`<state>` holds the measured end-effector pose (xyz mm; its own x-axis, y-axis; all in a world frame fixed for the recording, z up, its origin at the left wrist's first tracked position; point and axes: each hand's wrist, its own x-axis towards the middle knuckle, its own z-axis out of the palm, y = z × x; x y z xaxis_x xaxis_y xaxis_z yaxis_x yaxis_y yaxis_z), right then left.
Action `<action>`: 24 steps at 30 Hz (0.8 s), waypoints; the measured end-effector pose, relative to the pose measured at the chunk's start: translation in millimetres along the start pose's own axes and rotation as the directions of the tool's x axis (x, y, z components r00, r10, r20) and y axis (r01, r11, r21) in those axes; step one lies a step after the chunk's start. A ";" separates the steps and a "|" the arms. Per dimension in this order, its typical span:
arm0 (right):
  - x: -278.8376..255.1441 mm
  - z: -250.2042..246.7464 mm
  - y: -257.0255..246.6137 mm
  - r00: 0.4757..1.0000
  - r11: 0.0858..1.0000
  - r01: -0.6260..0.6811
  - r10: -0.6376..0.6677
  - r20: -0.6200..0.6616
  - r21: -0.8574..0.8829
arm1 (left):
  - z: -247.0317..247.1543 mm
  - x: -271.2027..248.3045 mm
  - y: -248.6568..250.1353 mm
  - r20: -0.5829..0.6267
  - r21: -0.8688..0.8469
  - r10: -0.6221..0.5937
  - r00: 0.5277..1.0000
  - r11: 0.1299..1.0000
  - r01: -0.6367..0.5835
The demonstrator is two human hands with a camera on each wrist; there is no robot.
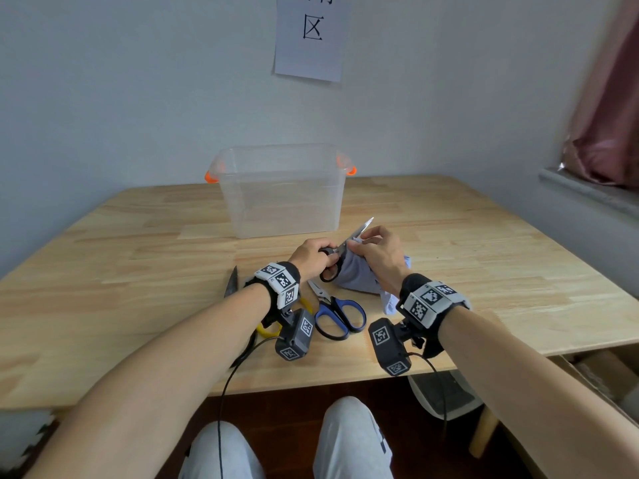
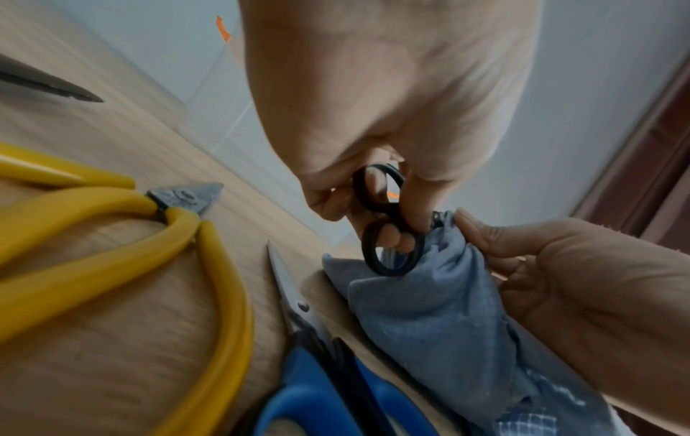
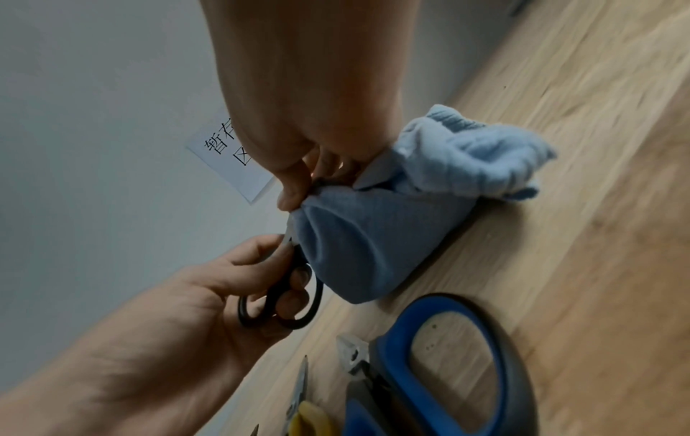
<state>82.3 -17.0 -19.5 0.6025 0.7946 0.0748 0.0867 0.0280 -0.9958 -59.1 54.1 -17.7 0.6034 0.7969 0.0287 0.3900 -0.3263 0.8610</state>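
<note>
Left hand [image 1: 311, 252] grips small black-handled steel scissors [image 1: 342, 248], fingers through both loops, blades tilted up and away. Right hand [image 1: 377, 254] pinches bunched blue-grey cloth [image 1: 356, 276] against the blades at its top; the cloth's bottom rests on the light wooden worktop [image 1: 138, 271], mid-worktop. Clear plastic bin with orange handles [image 1: 281, 202] sits near, behind both hands. Blue-handled scissors [image 1: 340, 316] lie just beside the cloth on the near side. Yellow-handled snips [image 2: 112, 236] and a dark pointed blade [image 1: 231, 283] lie under and left of the left wrist. Bare wood to the far left and right. Worktop's front edge near the forearms.
</note>
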 end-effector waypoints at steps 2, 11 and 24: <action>0.2 -0.3 1.0 1.000 1.000 0.006 -0.005 -0.026 0.014 | -0.1 0.8 -0.3 0.006 0.002 0.002 1.000 1.000 -0.002; 3.8 0.6 6.4 0.997 0.998 -0.057 0.057 -0.051 0.016 | -2.2 -2.5 4.5 0.036 0.007 0.021 0.999 1.000 -0.021; 2.4 -1.8 7.3 0.998 0.961 -0.045 0.057 0.035 -0.273 | -3.4 -0.7 7.3 0.063 0.023 0.026 0.998 0.999 -0.027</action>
<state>85.8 -16.0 -26.5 0.5781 0.8158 0.0163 0.2724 -0.1742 -0.9463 -59.0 52.9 -9.7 0.6560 0.7546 0.0186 0.3894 -0.3594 0.8480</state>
